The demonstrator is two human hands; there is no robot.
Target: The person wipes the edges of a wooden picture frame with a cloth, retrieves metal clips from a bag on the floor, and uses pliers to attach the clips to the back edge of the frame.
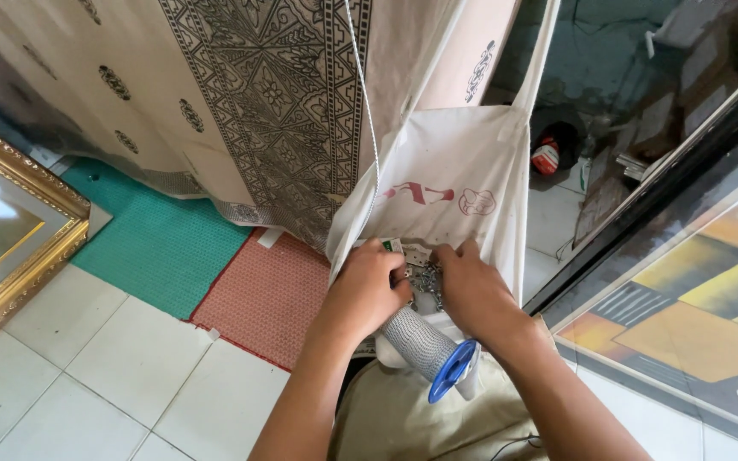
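View: looking down from the person's head at two bare hands working at the mouth of a hanging bag.
Left hand [371, 284]: curled over the bag's open edge, fingers bent and pressed together; whether they pinch anything underneath cannot be told.
Right hand [471, 288]: just beside the left, fingers bent down into the bag's mouth, touching or near a small heap of metal pieces [427, 279]; the exact hold is hidden.
Bag [454, 171]: white cloth tote, hanging by a long strap, with a faded red printed mark across its front, seen upside down.
Packet [395, 248]: a small flat card with a green corner, lying at the bag's mouth above the hands.
Spool [434, 352]: a reel wound with pale cord, blue plastic end disc facing the camera, lying between the forearms below the hands.
Cord [367, 94]: a thin pale line running up from the bag.
Curtain [275, 94]: cream cloth with black pattern, behind the bag.
Floor: white tiles, a green mat [155, 248] and a red mat [271, 294] touching.
Left edge: gold picture frame [10, 248].
Right edge: a painting [694, 316] in yellow and brown blocks.
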